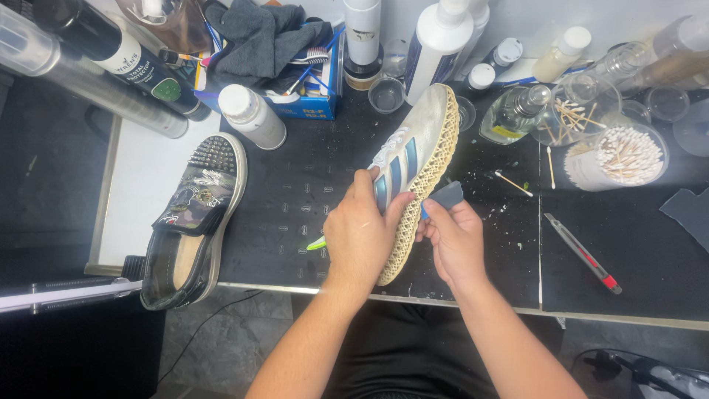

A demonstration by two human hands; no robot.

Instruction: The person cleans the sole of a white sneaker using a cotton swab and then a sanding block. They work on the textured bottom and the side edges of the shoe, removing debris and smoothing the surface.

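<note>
I'm seeing two clear tubs at the far right of the mat: the nearer tub (619,157) is packed with white-tipped swabs, the jar (577,112) behind it is holding wooden sticks. A blue box (310,94) at the back is carrying brushes and a grey cloth (260,37) — and an empty little cup (386,94) is sitting beside it. Bottles are crowding the back edge; I cannot count them surely. Two shoes are showing: a studded slip-on (193,222) lying on the white board at left, and the sneaker (413,166), white with three blue stripes and a yellowed lattice sole, standing on its side above the middle of the mat. One knife (583,253) is lying to the right. My left hand (362,233) is clenching the sneaker's upper, wrist bent in, fingers wrapping its side. My right hand (454,240) is pinching a grey block (445,195) against the sole — thumb on top, forearm angling in from below.
</note>
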